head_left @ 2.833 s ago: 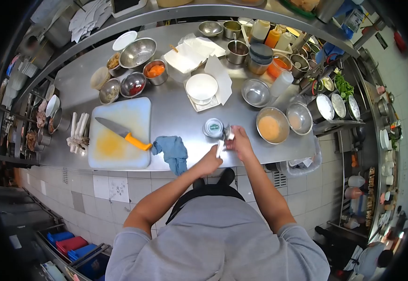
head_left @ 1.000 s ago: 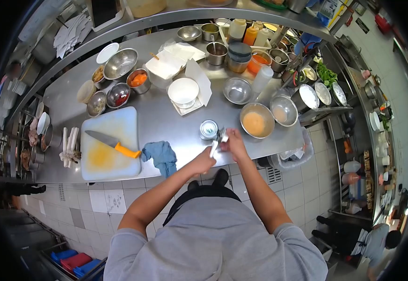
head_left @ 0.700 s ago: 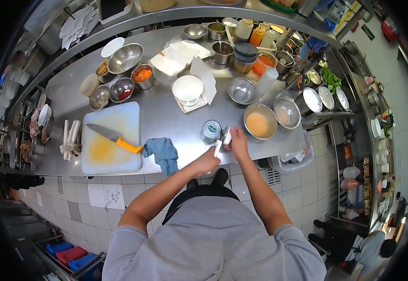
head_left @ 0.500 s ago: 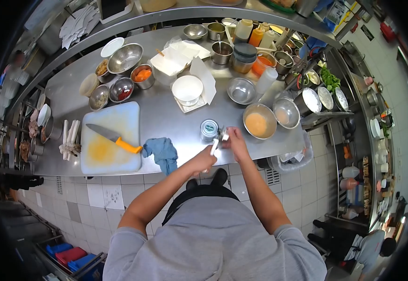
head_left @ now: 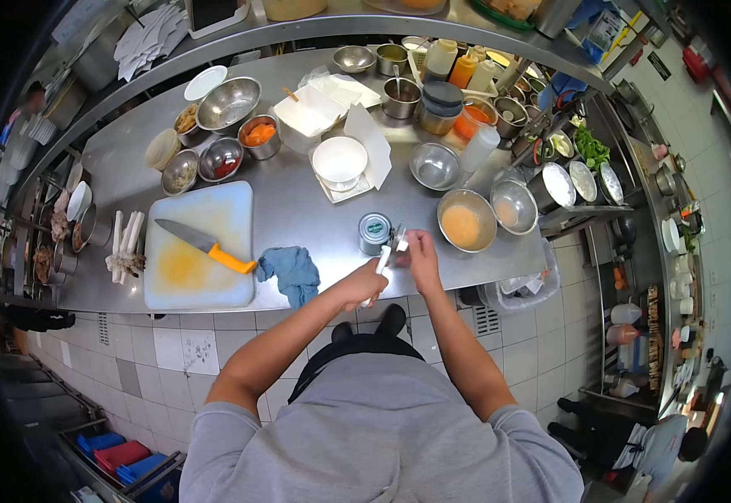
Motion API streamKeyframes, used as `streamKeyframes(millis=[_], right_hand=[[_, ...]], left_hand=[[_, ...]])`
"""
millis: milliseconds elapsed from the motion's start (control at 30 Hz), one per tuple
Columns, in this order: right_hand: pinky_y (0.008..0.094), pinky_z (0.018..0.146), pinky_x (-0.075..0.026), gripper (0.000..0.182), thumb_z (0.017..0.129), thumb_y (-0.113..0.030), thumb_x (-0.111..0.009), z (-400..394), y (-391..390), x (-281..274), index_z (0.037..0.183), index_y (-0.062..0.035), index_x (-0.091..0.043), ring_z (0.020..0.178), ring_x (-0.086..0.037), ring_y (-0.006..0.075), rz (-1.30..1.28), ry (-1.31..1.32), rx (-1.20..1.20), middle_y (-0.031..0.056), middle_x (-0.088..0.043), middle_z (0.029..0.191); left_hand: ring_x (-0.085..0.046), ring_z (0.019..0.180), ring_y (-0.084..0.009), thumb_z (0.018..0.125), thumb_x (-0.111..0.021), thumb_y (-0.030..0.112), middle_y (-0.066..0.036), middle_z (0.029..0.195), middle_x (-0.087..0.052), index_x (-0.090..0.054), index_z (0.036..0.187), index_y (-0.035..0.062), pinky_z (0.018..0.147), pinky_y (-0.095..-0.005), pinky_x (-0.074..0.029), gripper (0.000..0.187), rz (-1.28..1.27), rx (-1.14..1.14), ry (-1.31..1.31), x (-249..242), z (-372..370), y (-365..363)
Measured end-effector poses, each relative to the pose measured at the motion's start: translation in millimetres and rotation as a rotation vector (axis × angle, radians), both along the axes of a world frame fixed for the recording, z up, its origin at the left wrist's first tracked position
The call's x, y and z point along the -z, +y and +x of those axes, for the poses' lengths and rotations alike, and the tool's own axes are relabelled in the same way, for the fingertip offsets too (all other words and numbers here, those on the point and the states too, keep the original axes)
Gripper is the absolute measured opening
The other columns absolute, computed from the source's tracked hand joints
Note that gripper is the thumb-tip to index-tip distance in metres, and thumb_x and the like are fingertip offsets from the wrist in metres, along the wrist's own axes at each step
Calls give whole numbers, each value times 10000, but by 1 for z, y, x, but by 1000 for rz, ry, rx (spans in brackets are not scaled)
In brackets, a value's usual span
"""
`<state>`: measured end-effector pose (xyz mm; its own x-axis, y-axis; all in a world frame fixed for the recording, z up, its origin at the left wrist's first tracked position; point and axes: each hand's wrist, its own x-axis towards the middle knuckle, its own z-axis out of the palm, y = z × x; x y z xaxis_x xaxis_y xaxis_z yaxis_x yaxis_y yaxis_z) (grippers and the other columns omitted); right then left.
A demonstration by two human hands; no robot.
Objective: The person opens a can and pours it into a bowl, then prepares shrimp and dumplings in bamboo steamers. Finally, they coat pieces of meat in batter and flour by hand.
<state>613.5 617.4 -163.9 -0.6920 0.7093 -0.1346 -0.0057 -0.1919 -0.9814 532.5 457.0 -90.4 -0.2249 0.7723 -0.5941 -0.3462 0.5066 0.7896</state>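
A can (head_left: 375, 232) stands upright on the steel counter near its front edge. White handles of a can opener (head_left: 384, 260) sit at its right side. My left hand (head_left: 360, 285) is closed around the opener's handles, just in front of the can. To the right of the can, my right hand (head_left: 420, 258) pinches the white turning knob (head_left: 402, 245) of the opener. A crumpled blue cloth (head_left: 290, 275) lies left of my left hand.
A knife (head_left: 206, 245) with an orange handle rests on the white cutting board (head_left: 240, 201) at left. Behind the can stands a white bowl (head_left: 339, 161). Metal bowls (head_left: 464, 220) are at right. A person (head_left: 650, 444) is at the lower right.
The fingers of my right hand have shifted slightly around the knob. The can and my left hand stay in nearly the same place.
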Motion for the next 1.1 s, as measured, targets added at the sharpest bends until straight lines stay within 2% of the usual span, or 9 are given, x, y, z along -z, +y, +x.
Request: streamKeyframes(millis=[100, 233, 400, 533, 667, 767, 867, 967, 1100], right_hand=[[314, 722, -571, 303, 948, -181, -630, 6, 1, 11, 1204, -38, -550, 951, -652, 201, 686, 153, -28, 103, -658, 1046], [293, 644, -539, 292, 943, -157, -632, 10, 17, 0, 1173, 8, -561, 775, -658, 203, 547, -104, -105, 119, -677, 873], [222, 428, -348, 204, 1026, -263, -444, 1, 38, 10, 1008, -98, -562, 500, -482, 117, -884, -191, -339, 31, -546, 689], [275, 607, -494, 225, 991, -263, -551, -1, 15, 8, 1135, -89, -559, 804, -609, 147, -115, -106, -34, 57, -625, 956], [317, 752, -543, 320, 938, -171, -647, 8, 17, 23, 1213, -33, -561, 954, -644, 179, 563, 4, -144, 57, -663, 1021], [310, 639, -535, 249, 969, -212, -591, 5, 18, 6, 1139, -29, -585, 756, -649, 180, 448, -140, -143, 64, -650, 848], [311, 513, -485, 236, 1001, -254, -516, 1, 22, 6, 1081, -44, -591, 566, -573, 165, -424, -170, -163, 62, -599, 716], [315, 438, -423, 253, 1021, -289, -447, -3, 33, 14, 1045, -79, -586, 503, -511, 153, -777, -244, -260, 57, -566, 695], [304, 607, -522, 292, 980, -211, -567, -4, 11, 16, 1206, -26, -557, 646, -626, 182, 261, 21, -122, 84, -654, 802]], left_hand=[[-440, 502, -129, 803, -484, 69, -46, 722, -473, -325, 1417, 16, 426, -292, -390, 636, 10, -44, -96, -3, -2, 4], [-451, 502, -133, 819, -487, 66, -56, 736, -481, -316, 1419, 5, 426, -292, -383, 627, 14, -42, -41, 3, 10, 4], [-473, 512, -129, 834, -485, 72, -57, 749, -496, -305, 1435, -6, 426, -299, -399, 632, 21, 73, 345, 28, 16, -2], [-467, 510, -122, 821, -491, 66, -53, 752, -495, -316, 1439, 0, 426, -296, -403, 646, 28, -22, -41, 8, 0, -4], [-466, 514, -120, 808, -496, 62, -51, 751, -491, -315, 1443, 5, 427, -289, -397, 663, 34, -81, -177, 6, -5, 1], [-460, 511, -120, 807, -498, 66, -50, 751, -488, -310, 1444, 4, 427, -286, -394, 667, 26, -44, -65, 7, 1, 1], [-449, 498, -121, 808, -495, 63, -49, 751, -488, -305, 1445, 2, 427, -288, -391, 668, 38, 30, 188, 23, 9, -2], [-442, 489, -121, 808, -490, 57, -50, 751, -490, -302, 1447, -1, 426, -293, -388, 668, 23, 53, 189, 18, 5, -8], [-444, 496, -121, 811, -485, 56, -48, 744, -487, -300, 1453, 8, 426, -295, -388, 671, 25, -55, -76, 1, -10, -4]])
